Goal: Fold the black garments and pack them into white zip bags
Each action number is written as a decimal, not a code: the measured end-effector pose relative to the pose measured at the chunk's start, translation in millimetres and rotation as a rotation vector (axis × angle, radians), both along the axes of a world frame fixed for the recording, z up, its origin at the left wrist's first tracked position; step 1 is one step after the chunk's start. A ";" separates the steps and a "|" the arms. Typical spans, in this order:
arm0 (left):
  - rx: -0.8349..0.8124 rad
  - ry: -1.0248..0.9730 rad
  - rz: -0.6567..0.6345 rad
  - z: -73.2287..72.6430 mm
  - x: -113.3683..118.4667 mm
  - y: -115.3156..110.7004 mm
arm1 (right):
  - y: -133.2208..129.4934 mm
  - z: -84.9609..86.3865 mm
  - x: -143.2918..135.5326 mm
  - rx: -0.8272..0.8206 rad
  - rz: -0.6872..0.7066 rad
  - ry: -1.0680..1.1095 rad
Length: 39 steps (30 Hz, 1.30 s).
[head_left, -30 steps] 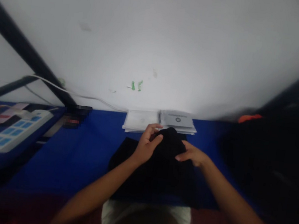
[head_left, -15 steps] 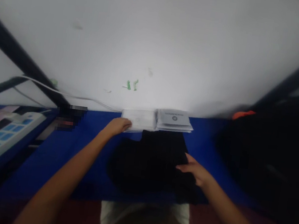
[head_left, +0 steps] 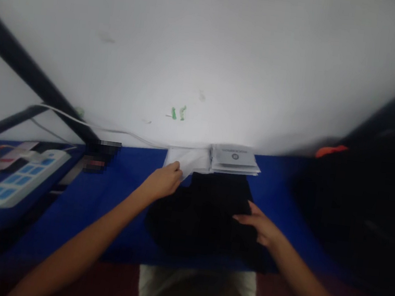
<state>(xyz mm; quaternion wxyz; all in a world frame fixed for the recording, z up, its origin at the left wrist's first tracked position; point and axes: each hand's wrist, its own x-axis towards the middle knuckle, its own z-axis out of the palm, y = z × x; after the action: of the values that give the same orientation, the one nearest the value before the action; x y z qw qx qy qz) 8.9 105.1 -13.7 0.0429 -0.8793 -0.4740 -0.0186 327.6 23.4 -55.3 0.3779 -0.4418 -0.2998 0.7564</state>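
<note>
My left hand (head_left: 166, 181) is closed in a pinch on the corner of a thin, whitish, see-through plastic bag (head_left: 193, 161), which is partly lifted off a flat white stack (head_left: 172, 154) by the wall. Folded black cloth (head_left: 207, 212), perhaps a garment, lies in front of the stack. At its right edge, my right hand (head_left: 260, 224) grips the cloth between thumb and fingers. Just right of the white stack sits a pile of grey-white printed packets (head_left: 236, 159), apart from both hands.
A blue cover (head_left: 96, 212) spreads over the table. To the left lie a white power strip (head_left: 20, 178) with blue sockets and a cable (head_left: 126, 133) along the wall. A large dark heap (head_left: 368, 199) fills the right side, with something orange (head_left: 331, 151) behind it.
My left hand has come back toward me and lifted the corner of a bag off the white stack. The right hand stays at the cloth's edge. The view has shifted slightly.
</note>
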 end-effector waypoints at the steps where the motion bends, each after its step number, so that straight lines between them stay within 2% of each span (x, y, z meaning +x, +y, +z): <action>1: 0.000 0.006 0.014 3.0 6.4 -8.5 | 1.0 2.0 -1.4 0.009 0.000 0.000; 4: -0.026 0.032 0.017 7.8 22.8 -27.6 | 2.3 9.2 -8.4 0.033 0.013 -0.003; 8: 0.003 -0.010 -0.088 6.1 35.3 -40.3 | 2.3 14.6 -22.3 0.066 0.037 -0.012; 13: 0.215 -0.269 -0.258 -1.0 40.4 -50.8 | 3.5 6.1 -36.3 0.119 0.113 -0.063; 18: 0.411 -0.429 -0.283 -5.8 43.1 -58.8 | 4.6 1.1 -41.2 0.298 0.176 -0.198; 21: 0.449 -0.437 -0.247 -10.7 44.4 -59.2 | 3.6 4.2 -39.8 0.310 0.129 -0.170; 25: 0.445 -0.414 -0.239 -17.8 45.3 -58.6 | 1.4 9.5 -36.2 0.155 -0.049 -0.027; 27: 0.430 -0.417 -0.261 -19.8 46.0 -59.4 | 1.1 10.1 -36.6 0.117 -0.084 -0.001; 30: 0.446 -0.437 -0.278 -20.2 48.1 -60.9 | 2.2 6.9 -40.7 0.167 0.013 -0.064; 34: 0.532 -0.448 -0.259 -17.6 51.9 -61.2 | 4.7 1.2 -44.5 0.324 0.108 -0.251; 37: 0.565 -0.444 -0.297 -16.7 54.6 -62.0 | 7.0 4.7 -43.0 0.442 0.178 -0.316; 39: 0.557 -0.465 -0.354 -18.5 56.2 -64.3 | 9.1 10.9 -42.6 0.469 0.297 -0.306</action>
<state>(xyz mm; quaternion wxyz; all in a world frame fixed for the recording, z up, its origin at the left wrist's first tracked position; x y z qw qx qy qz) 65.1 40.9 -32.2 0.1673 -0.8743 -0.2891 -0.3521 285.0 32.5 -44.5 0.3054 -0.4028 -0.5805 0.6384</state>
